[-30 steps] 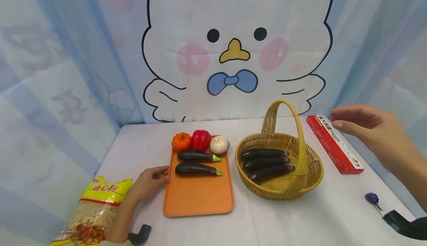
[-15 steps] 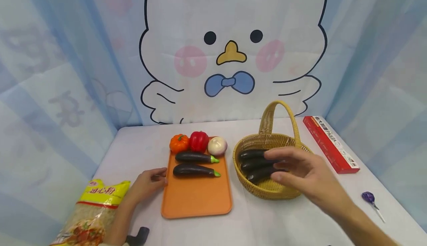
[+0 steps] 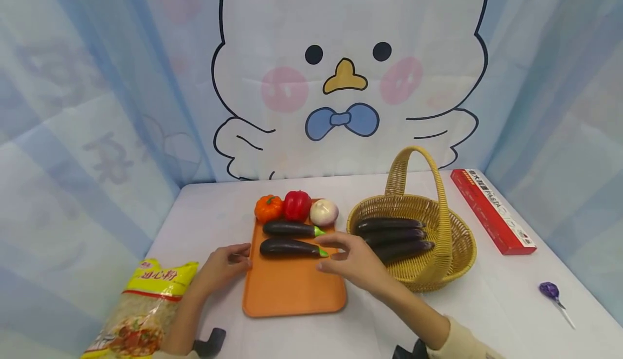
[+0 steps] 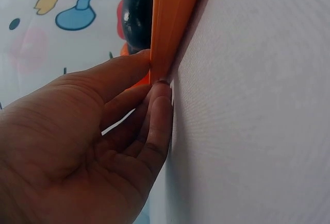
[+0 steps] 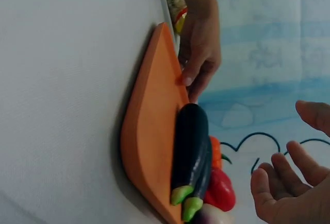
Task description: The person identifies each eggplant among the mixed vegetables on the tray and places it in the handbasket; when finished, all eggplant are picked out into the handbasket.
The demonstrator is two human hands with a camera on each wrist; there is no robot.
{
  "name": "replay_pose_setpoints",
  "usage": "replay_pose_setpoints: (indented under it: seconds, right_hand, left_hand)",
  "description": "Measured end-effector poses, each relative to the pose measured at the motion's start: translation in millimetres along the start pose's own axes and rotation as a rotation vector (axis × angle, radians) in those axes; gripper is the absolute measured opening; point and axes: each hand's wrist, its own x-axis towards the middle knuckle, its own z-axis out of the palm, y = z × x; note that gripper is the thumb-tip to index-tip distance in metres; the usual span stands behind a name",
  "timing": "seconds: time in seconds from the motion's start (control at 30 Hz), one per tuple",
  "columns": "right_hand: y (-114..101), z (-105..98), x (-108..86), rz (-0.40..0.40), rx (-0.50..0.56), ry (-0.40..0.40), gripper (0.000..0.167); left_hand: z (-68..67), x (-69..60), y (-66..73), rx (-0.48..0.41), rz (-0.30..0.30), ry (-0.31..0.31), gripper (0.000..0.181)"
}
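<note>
My left hand [image 3: 221, 268] holds the left edge of an orange tray [image 3: 292, 294]. In the left wrist view the thumb [image 4: 121, 72] lies on the rim, with the fingers low against its side. Over the tray's right side hovers my right hand [image 3: 357, 259], fingers parted and nothing between them, beside the green stem ends of two eggplants. The nearer eggplant [image 3: 292, 247] and the farther eggplant [image 3: 288, 228] lie crosswise on the tray. Behind them sit a small orange pumpkin [image 3: 269, 208], a red bell pepper [image 3: 297, 206] and a white-purple round vegetable [image 3: 324, 212].
A wicker basket [image 3: 459, 240] with a tall handle stands right of the tray, with three eggplants [image 3: 389, 224] inside. Farther right lie a red pasta box [image 3: 491, 210] and a purple lollipop [image 3: 550, 291]. A yellow-topped pasta bag [image 3: 151, 299] is beside my left forearm.
My right hand has moved left, from near the red pasta box, across the basket, to above the tray's right side. My left hand has stayed at the tray's left edge.
</note>
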Motion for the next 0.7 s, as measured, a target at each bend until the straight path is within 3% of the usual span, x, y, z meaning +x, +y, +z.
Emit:
replay_pose_setpoints:
  seconds: [0.2,0.4,0.6,0.7]
  right_hand:
    - [24.7,16.9,23.0,0.036,-0.091,0.057,0.045]
    - [43.5,26.8,41.4,0.020,-0.195,0.120,0.042]
    - [59.5,31.6,54.1,-0.006,-0.208,0.147,0.040]
    - [64.1,33.9,59.4,0.000,-0.278,0.157,0.041]
  left_hand:
    - [-0.4,-1.1,-0.2,0.002,-0.014,0.007,0.051]
    - [-0.4,-0.8,-1.0,-0.001,-0.004,0.005,0.051]
    - [-0.2,-0.9,-1.5,0.007,-0.006,0.002,0.051]
    - [-0.4,-0.9,-1.2,0.008,-0.005,0.000,0.051]
